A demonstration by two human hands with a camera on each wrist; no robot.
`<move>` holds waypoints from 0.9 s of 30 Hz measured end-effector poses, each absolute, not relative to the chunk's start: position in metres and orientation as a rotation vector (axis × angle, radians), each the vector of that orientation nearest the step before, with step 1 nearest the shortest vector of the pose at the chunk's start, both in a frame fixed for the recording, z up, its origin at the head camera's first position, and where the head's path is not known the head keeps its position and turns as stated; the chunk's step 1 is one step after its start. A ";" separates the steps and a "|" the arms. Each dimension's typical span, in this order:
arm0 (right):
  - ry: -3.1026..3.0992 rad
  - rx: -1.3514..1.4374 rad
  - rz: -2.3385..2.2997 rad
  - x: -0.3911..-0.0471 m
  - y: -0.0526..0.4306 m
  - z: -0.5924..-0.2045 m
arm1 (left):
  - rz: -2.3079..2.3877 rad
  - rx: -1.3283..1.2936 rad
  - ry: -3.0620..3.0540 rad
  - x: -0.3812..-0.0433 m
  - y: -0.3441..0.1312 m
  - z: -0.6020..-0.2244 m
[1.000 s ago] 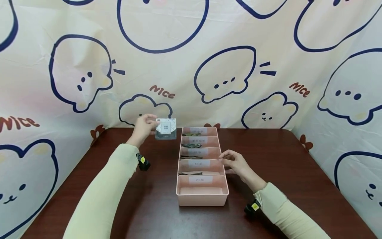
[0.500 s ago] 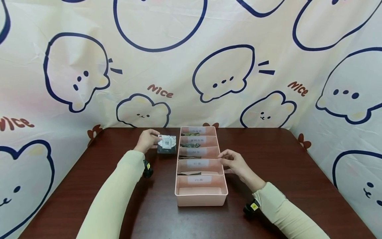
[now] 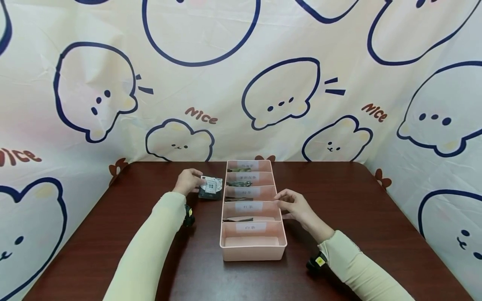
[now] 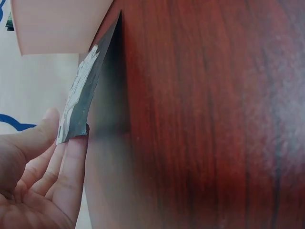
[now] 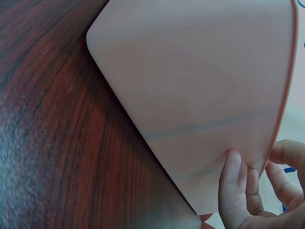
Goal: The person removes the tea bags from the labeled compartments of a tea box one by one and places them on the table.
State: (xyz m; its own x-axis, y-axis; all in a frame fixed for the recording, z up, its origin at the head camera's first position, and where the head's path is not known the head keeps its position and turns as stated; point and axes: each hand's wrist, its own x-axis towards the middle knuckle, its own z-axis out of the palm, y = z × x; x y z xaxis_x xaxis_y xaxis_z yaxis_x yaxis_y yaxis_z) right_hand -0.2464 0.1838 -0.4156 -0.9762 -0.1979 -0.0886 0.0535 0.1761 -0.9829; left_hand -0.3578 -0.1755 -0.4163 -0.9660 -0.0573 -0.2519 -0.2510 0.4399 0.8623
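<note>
My left hand pinches a flat square tea sachet by its left edge, just left of the pink divided box. The sachet is dark with a white printed label. In the left wrist view, the thumb lies on the sachet's label side and the fingers behind it; it leans close over the table. Whether it touches the wood I cannot tell. On the box's right side my right hand grips the rim. Some right fingers press the outer wall and others go over the edge.
The box has several compartments in a row, each with a paper label. Thin dark and green sachets stand in the farther ones. A brown wooden table lies under everything, and a patterned cloth hangs behind it.
My left hand has lowered the sachet from above the table's back edge down beside the box, slightly toward the viewer. The right hand stays on the rim.
</note>
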 end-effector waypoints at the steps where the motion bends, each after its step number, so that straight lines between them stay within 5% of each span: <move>1: 2.250 -0.143 -1.893 -0.246 0.184 -0.416 | 1.548 -0.256 2.506 -0.357 -0.175 -0.418; 27: 2.253 -0.147 -1.906 -0.248 0.183 -0.416 | 1.387 -0.167 2.630 -0.357 -0.175 -0.432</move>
State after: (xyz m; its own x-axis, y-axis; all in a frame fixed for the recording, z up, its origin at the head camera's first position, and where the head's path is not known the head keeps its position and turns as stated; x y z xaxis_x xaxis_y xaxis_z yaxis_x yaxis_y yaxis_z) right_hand -0.2483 0.1828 -0.4159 -0.9776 -0.1954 -0.0784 0.0449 0.1701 -0.9844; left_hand -0.3573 -0.1748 -0.4322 -0.9804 -0.0224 -0.1959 -0.1743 0.5630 0.8079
